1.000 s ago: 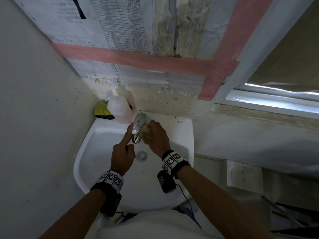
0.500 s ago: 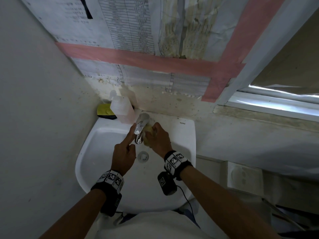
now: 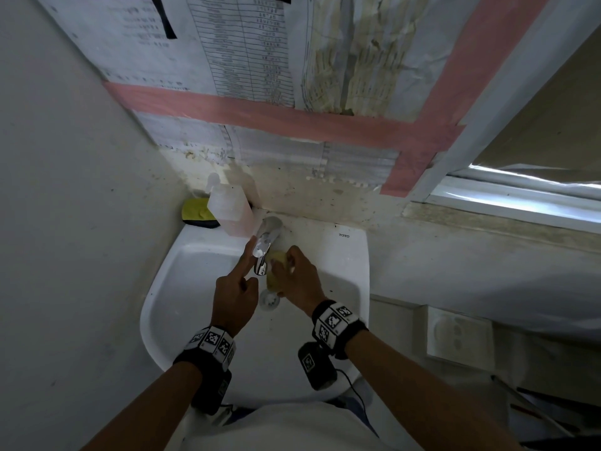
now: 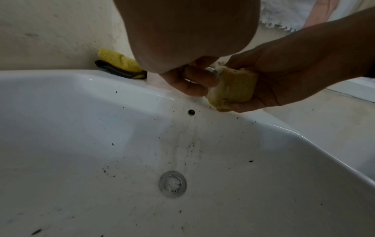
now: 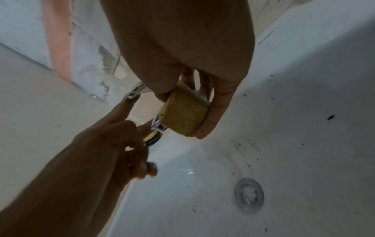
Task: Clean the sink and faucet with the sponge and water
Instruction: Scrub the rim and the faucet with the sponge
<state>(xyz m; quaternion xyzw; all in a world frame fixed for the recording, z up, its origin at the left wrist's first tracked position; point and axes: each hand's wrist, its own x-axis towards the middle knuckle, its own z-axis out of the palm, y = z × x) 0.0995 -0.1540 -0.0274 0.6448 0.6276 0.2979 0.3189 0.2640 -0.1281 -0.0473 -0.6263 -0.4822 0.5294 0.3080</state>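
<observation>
A chrome faucet stands at the back of the white sink. My left hand holds its spout: the index finger lies straight along the left side and the thumb sits under the tip. My right hand grips a yellow sponge and presses it against the right side of the spout. The sponge shows clearly between thumb and fingers, and again in the left wrist view. Dark specks dot the basin around the drain.
A pale pink soap bottle stands on the rim left of the faucet, with a yellow and black scrubber behind it in the corner. A wall runs close along the left. A window ledge lies to the right.
My right hand has slid the sponge from beside the faucet's top down toward the spout tip. My left hand has stayed on the faucet's left side.
</observation>
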